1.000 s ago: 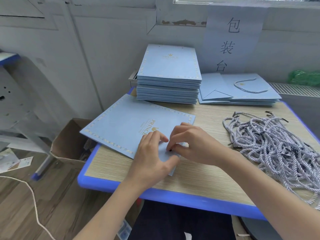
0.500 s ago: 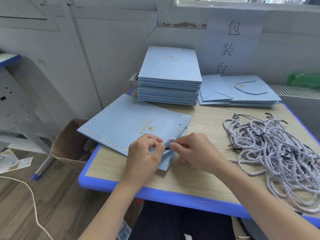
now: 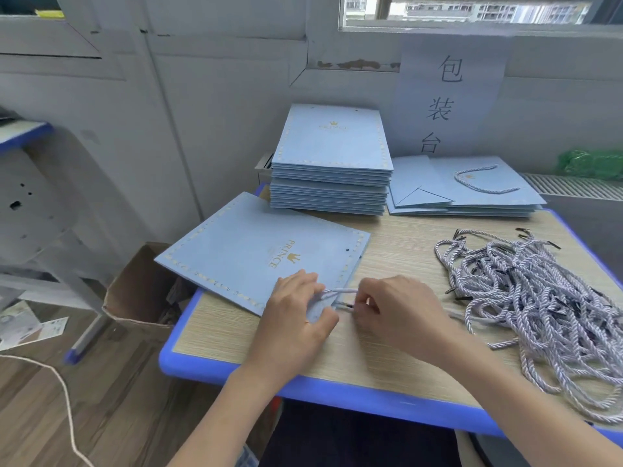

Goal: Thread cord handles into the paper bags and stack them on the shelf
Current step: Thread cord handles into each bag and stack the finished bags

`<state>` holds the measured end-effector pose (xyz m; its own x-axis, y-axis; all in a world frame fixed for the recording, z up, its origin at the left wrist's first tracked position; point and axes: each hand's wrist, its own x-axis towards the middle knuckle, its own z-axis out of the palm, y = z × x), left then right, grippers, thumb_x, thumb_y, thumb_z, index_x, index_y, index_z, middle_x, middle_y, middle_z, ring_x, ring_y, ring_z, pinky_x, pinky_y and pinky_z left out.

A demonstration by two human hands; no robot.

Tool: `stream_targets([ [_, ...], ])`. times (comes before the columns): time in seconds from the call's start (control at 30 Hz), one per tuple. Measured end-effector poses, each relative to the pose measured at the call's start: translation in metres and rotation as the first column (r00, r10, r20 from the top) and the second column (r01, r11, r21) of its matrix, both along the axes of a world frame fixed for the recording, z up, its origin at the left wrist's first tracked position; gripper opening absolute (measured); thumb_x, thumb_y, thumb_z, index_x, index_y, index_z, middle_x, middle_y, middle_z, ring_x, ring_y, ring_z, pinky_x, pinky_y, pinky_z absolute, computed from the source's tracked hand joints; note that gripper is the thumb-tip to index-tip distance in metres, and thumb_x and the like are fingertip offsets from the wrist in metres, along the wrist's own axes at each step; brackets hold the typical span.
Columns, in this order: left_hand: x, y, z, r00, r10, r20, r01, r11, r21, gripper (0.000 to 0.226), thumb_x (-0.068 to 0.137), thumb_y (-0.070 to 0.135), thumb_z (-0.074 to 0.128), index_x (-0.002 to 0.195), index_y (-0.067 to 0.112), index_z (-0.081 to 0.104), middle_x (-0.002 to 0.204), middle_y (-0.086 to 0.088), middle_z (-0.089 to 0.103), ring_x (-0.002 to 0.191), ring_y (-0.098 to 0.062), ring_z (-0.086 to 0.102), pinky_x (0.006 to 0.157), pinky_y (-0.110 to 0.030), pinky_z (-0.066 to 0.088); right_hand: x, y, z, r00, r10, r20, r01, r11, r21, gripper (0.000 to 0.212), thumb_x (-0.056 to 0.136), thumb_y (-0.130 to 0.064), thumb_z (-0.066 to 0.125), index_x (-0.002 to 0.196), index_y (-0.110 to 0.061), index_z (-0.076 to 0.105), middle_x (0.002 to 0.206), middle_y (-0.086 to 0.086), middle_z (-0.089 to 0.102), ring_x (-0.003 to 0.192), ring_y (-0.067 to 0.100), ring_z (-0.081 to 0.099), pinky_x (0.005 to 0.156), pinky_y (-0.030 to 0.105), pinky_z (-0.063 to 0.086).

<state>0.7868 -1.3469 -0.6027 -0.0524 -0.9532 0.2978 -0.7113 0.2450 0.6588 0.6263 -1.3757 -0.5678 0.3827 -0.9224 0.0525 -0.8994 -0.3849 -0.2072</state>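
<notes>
Cardboard box (image 3: 141, 291) (contents seemingly scraps)

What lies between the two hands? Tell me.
In the head view, a short stretch of cord spans the gap from the left hand to the right hand, over the bag's corner.

Head camera looks forward and down, close over the table (image 3: 387, 352).

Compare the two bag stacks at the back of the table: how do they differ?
The tall stack of bags by the wall corner has many layers; the low stack of bags to its right has few. The top bag of the tall stack shows two empty punch holes and no cord; the low stack's top bag carries a threaded cord handle. Both are light blue bags lying flat.
</notes>
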Motion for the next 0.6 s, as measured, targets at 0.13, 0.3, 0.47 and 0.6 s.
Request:
stream_targets([
  [0.13, 0.002, -0.002, -0.006, 0.993, -0.002, 0.121, 0.004, 1.0, -0.018, 0.077, 0.069, 0.055, 0.028, 0.129, 0.015, 0.056, 0.142, 0.006, 0.044, 0.134, -0.007, 0.03, 0.106, -0.011, 0.009, -0.035, 0.004, -0.002, 0.997, -0.065, 0.036, 0.066, 0.997, -0.037, 0.019, 0.094, -0.035, 0.047, 0.102, -0.026, 0.062, 0.088, -0.008, 0.065, 0.09, 0.02, 0.059, 0.067, 0.029, 0.036],
  [0.3, 0.002, -0.01, -0.006, 0.965, 0.071, 0.254, -0.059, 0.997, -0.052, 0.064, 0.079, 0.06, 0.025, 0.117, 0.025, 0.062, 0.123, 0.014, 0.055, 0.118, -0.008, 0.043, 0.091, -0.019, 0.021, -0.063, 0.001, -0.013, 0.986, -0.03, 0.162, 0.039, 0.998, -0.051, 0.011, 0.089, -0.028, 0.059, 0.092, -0.02, 0.065, 0.065, -0.02, 0.048, 0.067, 0.009, 0.05, 0.067, 0.031, 0.045],
  [0.47, 0.003, -0.025, 0.002, 0.952, 0.095, 0.291, -0.068, 0.993, -0.1, 0.03, 0.091, 0.025, 0.043, 0.11, 0.021, 0.067, 0.099, 0.005, 0.056, 0.101, -0.016, 0.047, 0.082, -0.028, 0.029, -0.066, 0.002, -0.013, 0.949, 0.012, 0.315, -0.015, 1.0, 0.009, 0.012, 0.083, -0.019, 0.066, 0.077, -0.028, 0.06, 0.064, -0.017, 0.054, 0.06, 0.001, 0.049, 0.057, 0.016, 0.036],
  [0.6, 0.001, -0.039, 0.011, 0.971, -0.006, 0.24, 0.005, 1.0, 0.007, 0.048, 0.079, 0.027, 0.044, 0.124, 0.019, 0.058, 0.118, 0.003, 0.052, 0.117, -0.015, 0.042, 0.096, -0.025, 0.029, -0.066, -0.005, -0.014, 0.915, -0.015, 0.404, 0.009, 1.0, 0.017, 0.02, 0.083, -0.012, 0.065, 0.077, -0.029, 0.057, 0.064, -0.009, 0.056, 0.066, 0.003, 0.05, 0.06, 0.017, 0.036],
])
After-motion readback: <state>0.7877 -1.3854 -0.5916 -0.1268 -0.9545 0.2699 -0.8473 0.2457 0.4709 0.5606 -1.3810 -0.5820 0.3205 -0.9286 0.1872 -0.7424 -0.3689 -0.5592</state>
